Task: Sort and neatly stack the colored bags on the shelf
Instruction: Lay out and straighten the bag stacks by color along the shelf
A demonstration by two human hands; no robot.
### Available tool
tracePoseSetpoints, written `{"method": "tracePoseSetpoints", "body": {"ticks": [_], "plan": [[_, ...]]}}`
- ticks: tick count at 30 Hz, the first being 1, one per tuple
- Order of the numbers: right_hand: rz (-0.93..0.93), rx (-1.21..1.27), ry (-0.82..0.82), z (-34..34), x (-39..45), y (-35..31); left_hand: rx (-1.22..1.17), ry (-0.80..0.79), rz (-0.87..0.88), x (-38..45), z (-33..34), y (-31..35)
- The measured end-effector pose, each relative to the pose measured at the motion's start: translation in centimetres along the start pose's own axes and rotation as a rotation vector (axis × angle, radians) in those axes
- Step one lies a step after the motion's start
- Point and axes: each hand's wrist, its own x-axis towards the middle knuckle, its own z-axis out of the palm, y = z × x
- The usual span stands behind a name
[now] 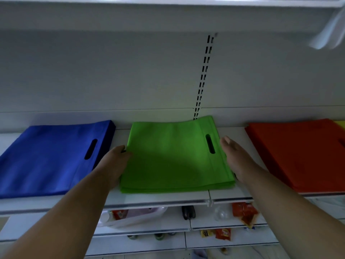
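Head view: a white shelf [153,200] at chest height, another white board close above it, dim light.
Back wall: pale panel with a slotted upright [202,77] running down behind the green bags.
Lower shelves: red packets [244,212], a white plastic tub [130,217] and small dark items, blurred.
Green bags [173,157]: flat stack in the middle of the shelf, several layers showing at the front edge; handle slot on the right side, the slot's long axis running front to back; back right corner rides up against the wall.
Blue bags [50,157]: flat stack on the left, slot also on its right side, angled a little.
Red bags [298,156]: flat stack on the right, a yellow edge behind it.
Left hand [115,163]: against the green stack's left edge, fingers together and mostly straight, thumb on top.
Right hand [237,157]: flat against the stack's right edge, fingers straight and together.
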Motion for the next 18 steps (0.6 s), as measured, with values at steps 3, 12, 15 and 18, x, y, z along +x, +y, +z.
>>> {"method": "tracePoseSetpoints", "body": {"ticks": [3,12,15,18], "plan": [[-0.023,0.029,-0.062,0.5,-2.0,0.7,0.002,-0.034,0.048,-0.8,0.3,-1.4],[-0.107,-0.045,-0.021,0.0,-5.2,2.0,0.007,0.038,0.147,-3.2,-0.7,-4.6],[-0.109,-0.086,0.007,0.2,-6.9,3.1,-0.011,0.051,0.180,-4.2,-0.6,-6.5],[-0.131,-0.137,-0.015,0.8,-7.3,3.5,-0.008,0.028,0.180,-4.5,-0.5,-6.6]]}}
